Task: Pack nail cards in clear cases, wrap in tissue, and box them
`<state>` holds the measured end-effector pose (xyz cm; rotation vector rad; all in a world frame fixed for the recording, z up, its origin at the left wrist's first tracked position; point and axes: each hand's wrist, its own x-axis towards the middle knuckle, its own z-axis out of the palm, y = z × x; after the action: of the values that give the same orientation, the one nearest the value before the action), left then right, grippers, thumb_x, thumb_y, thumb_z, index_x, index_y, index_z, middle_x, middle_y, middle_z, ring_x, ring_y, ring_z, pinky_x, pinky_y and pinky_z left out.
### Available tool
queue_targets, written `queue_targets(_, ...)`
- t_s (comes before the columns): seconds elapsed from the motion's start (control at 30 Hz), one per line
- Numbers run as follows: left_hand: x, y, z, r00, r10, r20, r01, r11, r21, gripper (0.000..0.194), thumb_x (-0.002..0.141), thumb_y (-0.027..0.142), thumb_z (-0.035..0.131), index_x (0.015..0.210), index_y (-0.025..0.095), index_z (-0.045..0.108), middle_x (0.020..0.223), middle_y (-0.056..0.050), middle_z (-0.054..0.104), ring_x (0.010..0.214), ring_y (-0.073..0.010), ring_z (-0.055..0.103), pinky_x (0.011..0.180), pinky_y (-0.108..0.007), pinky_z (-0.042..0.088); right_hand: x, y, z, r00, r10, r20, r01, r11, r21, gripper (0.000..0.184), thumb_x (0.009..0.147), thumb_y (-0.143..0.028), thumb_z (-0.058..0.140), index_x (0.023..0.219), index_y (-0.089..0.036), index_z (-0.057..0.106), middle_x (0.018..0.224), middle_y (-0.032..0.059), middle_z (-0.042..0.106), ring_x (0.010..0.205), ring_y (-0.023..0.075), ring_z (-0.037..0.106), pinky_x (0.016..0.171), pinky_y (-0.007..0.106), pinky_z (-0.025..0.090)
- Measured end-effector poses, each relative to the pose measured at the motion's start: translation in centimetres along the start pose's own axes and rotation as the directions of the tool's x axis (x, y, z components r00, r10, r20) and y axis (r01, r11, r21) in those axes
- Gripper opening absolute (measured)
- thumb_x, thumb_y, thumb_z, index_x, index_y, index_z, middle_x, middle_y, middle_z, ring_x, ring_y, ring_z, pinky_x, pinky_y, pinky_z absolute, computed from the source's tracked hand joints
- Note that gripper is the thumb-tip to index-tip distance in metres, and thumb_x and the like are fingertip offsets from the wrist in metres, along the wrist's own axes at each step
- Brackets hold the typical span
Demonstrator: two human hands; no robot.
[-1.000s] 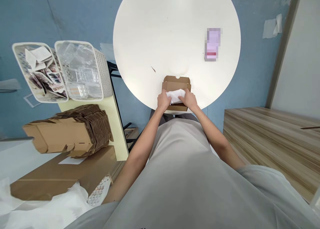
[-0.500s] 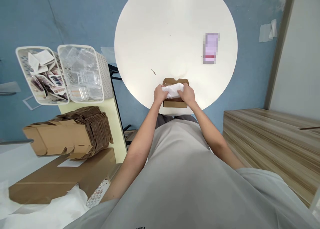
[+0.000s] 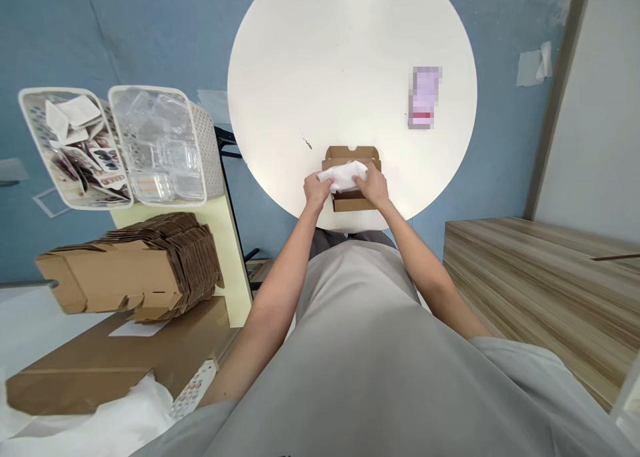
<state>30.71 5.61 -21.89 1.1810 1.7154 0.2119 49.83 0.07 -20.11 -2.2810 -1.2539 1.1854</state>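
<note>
Both hands hold a white wrapped bundle (image 3: 343,177), seemingly tissue paper; what lies inside it is hidden. My left hand (image 3: 316,190) pinches its left end, thumb on the near side. At the right end, my right hand (image 3: 373,185) grips it with the thumb pressed on top. Just beneath is an open brown cardboard box (image 3: 356,205) at the near edge of the round white table (image 3: 280,77). The box's lid stands folded back on the far side, and the bundle covers part of its inside.
A blurred purple item (image 3: 425,97) lies on the table's right. Leftward are a white basket of clear plastic cases (image 3: 165,144), a basket of cards and packets (image 3: 85,150), stacked flat cardboard boxes (image 3: 125,270) and a large carton (image 3: 100,364). A wood-grain cabinet (image 3: 525,284) stands at right.
The cardboard box has shifted slightly right relative to my hands, with more of its lid showing. The bundle has moved a little left, still in both hands.
</note>
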Motion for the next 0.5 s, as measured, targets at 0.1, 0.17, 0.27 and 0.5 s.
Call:
queue_targets(0.1, 1.2, 1.7, -0.5, 0.998, 0.027, -0.053, -0.032, 0.994, -0.102, 0.041, 0.088, 0.022, 0.072, 0.128, 0.017, 0.079, 0.127, -0.012, 0.084, 0.116, -0.0289, 0.078, 0.105, -0.041, 0.062, 2.0, -0.6, -0.7, 0.994, -0.085, -0.062, 0.089, 0.994, 0.056, 0.039, 0.106, -0.051, 0.063, 0.133, -0.023, 0.06, 0.126, 0.0165, 0.079, 0.121, 0.0398, 0.072, 0.11, 0.061, 0.061)
queue_targets(0.17, 1.8, 2.8, -0.9, 0.993, 0.085, -0.077, -0.094, 0.987, -0.126, 0.039, 0.091, 0.022, 0.071, 0.128, 0.018, 0.079, 0.13, -0.011, 0.083, 0.12, -0.0286, 0.078, 0.108, -0.041, 0.062, 2.8, -1.2, -1.3, 0.988, -0.125, -0.09, 0.132, 0.989, 0.072, 0.042, 0.109, -0.057, 0.06, 0.135, -0.024, 0.059, 0.128, 0.0153, 0.078, 0.12, 0.0374, 0.071, 0.11, 0.058, 0.06)
queue_targets(0.27, 1.7, 3.9, -1.4, 0.981, 0.172, -0.088, -0.18, 0.98, -0.088, 0.038, 0.095, 0.025, 0.072, 0.132, 0.022, 0.077, 0.139, -0.01, 0.081, 0.133, -0.0301, 0.073, 0.117, -0.042, 0.058, 2.3, -2.1, -1.9, 0.981, -0.154, -0.117, 0.161, 0.986, 0.054, 0.047, 0.112, -0.063, 0.054, 0.139, -0.025, 0.056, 0.134, 0.0148, 0.076, 0.121, 0.0342, 0.07, 0.111, 0.054, 0.059)
queue_targets(0.5, -3.6, 4.0, -1.3, 0.962, 0.214, -0.172, -0.193, 0.973, 0.128, 0.038, 0.108, 0.022, 0.059, 0.144, 0.025, 0.072, 0.153, -0.013, 0.068, 0.146, -0.0284, 0.065, 0.127, -0.039, 0.049, -3.1, -3.3, -1.8, 0.994, -0.067, -0.085, 0.064, 0.997, -0.036, 0.048, 0.118, -0.054, 0.039, 0.149, -0.021, 0.055, 0.142, 0.0187, 0.074, 0.126, 0.0341, 0.07, 0.111, 0.049, 0.057)
